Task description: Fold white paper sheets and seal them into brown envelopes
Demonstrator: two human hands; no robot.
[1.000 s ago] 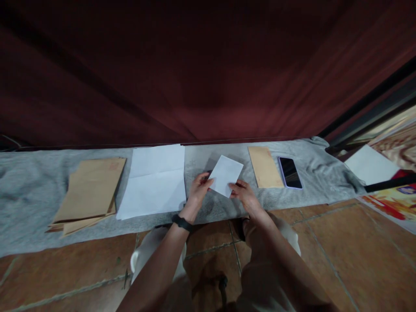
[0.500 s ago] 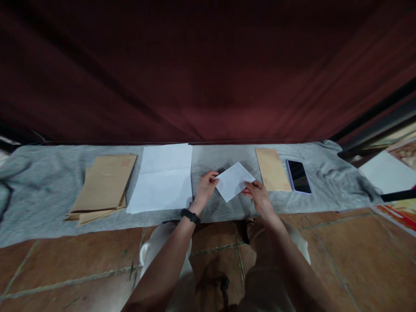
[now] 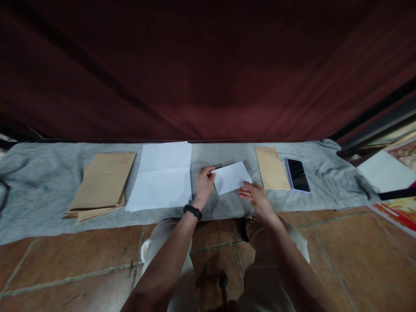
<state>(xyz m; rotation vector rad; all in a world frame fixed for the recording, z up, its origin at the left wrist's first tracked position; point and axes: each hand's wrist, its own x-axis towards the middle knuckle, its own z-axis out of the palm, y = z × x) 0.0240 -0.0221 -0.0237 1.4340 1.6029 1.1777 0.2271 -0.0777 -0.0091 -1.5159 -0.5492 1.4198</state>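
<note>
A small white sheet of paper (image 3: 231,177), seemingly folded, is between my two hands just above the grey cloth. My left hand (image 3: 204,184), with a black band on its wrist, pinches the paper's left corner. At the lower right corner, my right hand (image 3: 255,193) has its thumb on top and its fingers below the edge. Left of my hands lies a stack of larger white sheets (image 3: 162,177) with a crease across the middle. A single brown envelope (image 3: 273,169) rests to the right of my right hand.
A pile of brown envelopes (image 3: 104,180) lies at the left on the grey cloth (image 3: 224,210). A phone in a purple case (image 3: 298,175) is beside the single envelope. A dark red curtain (image 3: 208,86) hangs behind. Tiled floor (image 3: 81,260) shows in front.
The paper has turned so that its long edges lie closer to level. Both hands still have it by opposite corners, and my right hand has shifted slightly left and down.
</note>
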